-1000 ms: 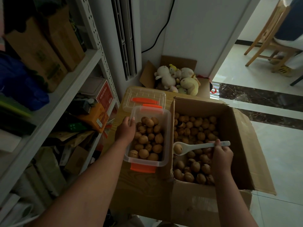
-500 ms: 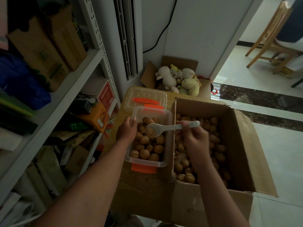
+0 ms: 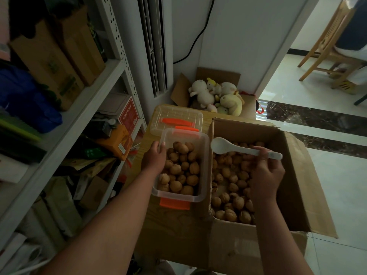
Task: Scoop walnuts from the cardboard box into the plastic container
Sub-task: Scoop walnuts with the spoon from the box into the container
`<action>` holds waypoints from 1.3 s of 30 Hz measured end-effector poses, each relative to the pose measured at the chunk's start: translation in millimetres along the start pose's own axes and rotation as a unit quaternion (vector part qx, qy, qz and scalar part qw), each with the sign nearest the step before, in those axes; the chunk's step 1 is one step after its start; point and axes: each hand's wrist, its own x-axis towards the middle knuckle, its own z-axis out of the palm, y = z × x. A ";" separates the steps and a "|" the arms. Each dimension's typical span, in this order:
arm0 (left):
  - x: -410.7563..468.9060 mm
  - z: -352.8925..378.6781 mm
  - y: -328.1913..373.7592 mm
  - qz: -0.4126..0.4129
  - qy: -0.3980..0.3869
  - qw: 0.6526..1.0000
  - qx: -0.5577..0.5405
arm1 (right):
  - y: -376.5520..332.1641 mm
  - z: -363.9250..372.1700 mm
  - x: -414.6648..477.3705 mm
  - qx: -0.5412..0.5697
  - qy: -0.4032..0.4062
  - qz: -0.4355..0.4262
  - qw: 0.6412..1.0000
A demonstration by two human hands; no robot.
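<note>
A clear plastic container (image 3: 204, 155) with orange clips stands on a small wooden table, holding a pile of walnuts (image 3: 181, 169). My left hand (image 3: 155, 158) grips its left rim. To the right stands an open cardboard box (image 3: 288, 175) with many walnuts (image 3: 230, 187) on its bottom. My right hand (image 3: 265, 175) holds a white plastic spoon (image 3: 238, 148) by the handle above the box. The spoon's bowl is empty and hovers just right of the container's wall.
The container's clear lid (image 3: 176, 121) lies behind it on the wooden table (image 3: 147, 139). A box of plush toys (image 3: 216, 96) sits by the wall. Metal shelving (image 3: 79, 120) full of boxes stands on the left. Tiled floor and a wooden chair (image 3: 325, 48) are on the right.
The spoon carried a walnut over the container and came back empty over the box. My right hand moved left, then right again. My left hand stayed on the container's rim.
</note>
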 end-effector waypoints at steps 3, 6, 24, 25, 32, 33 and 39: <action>-0.8 0.4 1.1 0.000 0.003 1.000 0.002 | 10.8 -16.1 8.5 -0.051 0.023 0.001 0.998; -0.5 0.5 0.1 0.002 0.005 1.000 0.004 | 27.7 -25.5 8.0 -0.154 -0.090 0.037 0.983; 2.5 1.7 -2.3 -0.011 0.001 1.000 0.007 | 49.2 -15.4 -8.1 -0.296 -0.285 0.132 0.902; 2.2 1.5 -1.8 -0.011 0.000 1.000 0.005 | 50.7 -17.6 -7.7 -0.276 -0.259 0.143 0.915; 2.6 1.1 -2.6 -0.011 -0.003 1.000 0.003 | 55.0 -38.8 13.8 -0.199 -0.111 0.211 0.951; 2.5 1.2 -2.5 -0.011 -0.002 1.000 0.002 | 53.4 -40.4 16.1 -0.192 -0.100 0.213 0.953; 0.7 1.3 -0.5 -0.007 0.002 1.000 0.007 | 32.1 -41.2 28.3 -0.144 -0.052 0.170 0.974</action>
